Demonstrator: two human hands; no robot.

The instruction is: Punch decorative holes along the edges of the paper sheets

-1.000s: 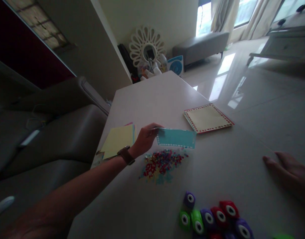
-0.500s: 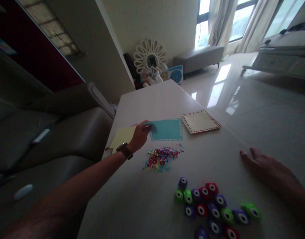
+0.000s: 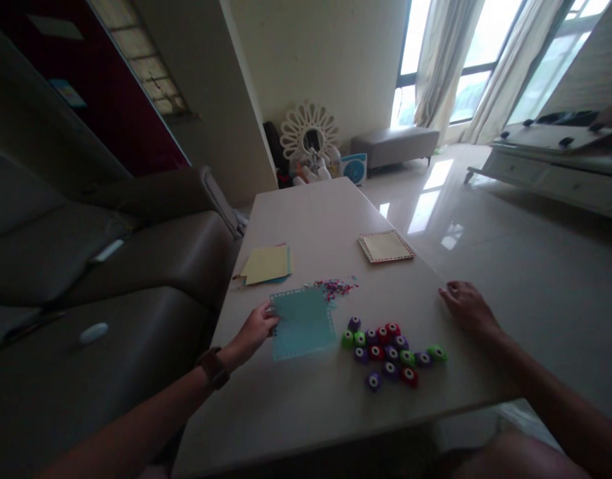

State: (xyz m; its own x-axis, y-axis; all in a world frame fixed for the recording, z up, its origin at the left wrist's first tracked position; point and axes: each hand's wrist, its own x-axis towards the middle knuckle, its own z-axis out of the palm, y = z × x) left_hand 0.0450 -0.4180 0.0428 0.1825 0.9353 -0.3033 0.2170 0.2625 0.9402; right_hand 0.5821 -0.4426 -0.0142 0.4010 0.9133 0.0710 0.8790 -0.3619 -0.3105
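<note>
My left hand (image 3: 259, 327), with a watch on the wrist, pinches the left edge of a light blue sheet of paper (image 3: 303, 326). Small punched holes run along the sheet's borders. Its far edge covers part of a pile of colourful paper confetti (image 3: 338, 287). Right of the sheet stand several small craft punches (image 3: 392, 352) in purple, green and red. My right hand (image 3: 468, 309) rests on the table's right edge, holding nothing, its fingers loosely bent and apart from the punches.
A stack of yellow and blue paper (image 3: 267, 265) lies at the table's left side. Cream sheets with punched borders (image 3: 386, 246) lie near the right edge. The white table (image 3: 310, 206) stands beside a brown sofa (image 3: 181, 253).
My left hand has drawn the blue sheet toward me, from beyond the confetti to the near side of it. My right hand stays by the table's right edge. The view has shifted.
</note>
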